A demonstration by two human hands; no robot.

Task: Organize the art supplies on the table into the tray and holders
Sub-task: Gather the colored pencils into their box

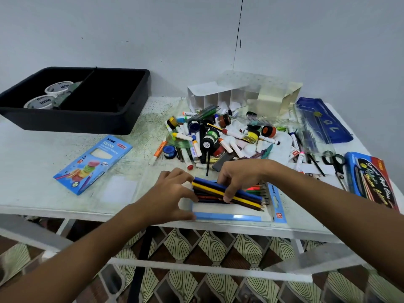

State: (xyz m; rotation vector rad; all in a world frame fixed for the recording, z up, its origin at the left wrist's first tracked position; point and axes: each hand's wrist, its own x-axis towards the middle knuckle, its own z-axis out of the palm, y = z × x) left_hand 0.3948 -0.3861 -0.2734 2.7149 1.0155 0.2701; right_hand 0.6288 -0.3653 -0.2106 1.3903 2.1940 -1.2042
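Both hands gathered coloured pencils over their open plastic pack.

The left hand (172, 194) and right hand (239, 179) pinched a bundle of coloured pencils (227, 194) above the clear pack (231, 213). Behind the pack sprawled a heap of markers and paint jars (218, 136); far left of it, a black divided tray (76, 101) held two white tubs (49, 95).

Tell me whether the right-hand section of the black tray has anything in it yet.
No: the black tray's right section looks bare, while two white Ninso tubs sit in its left section.
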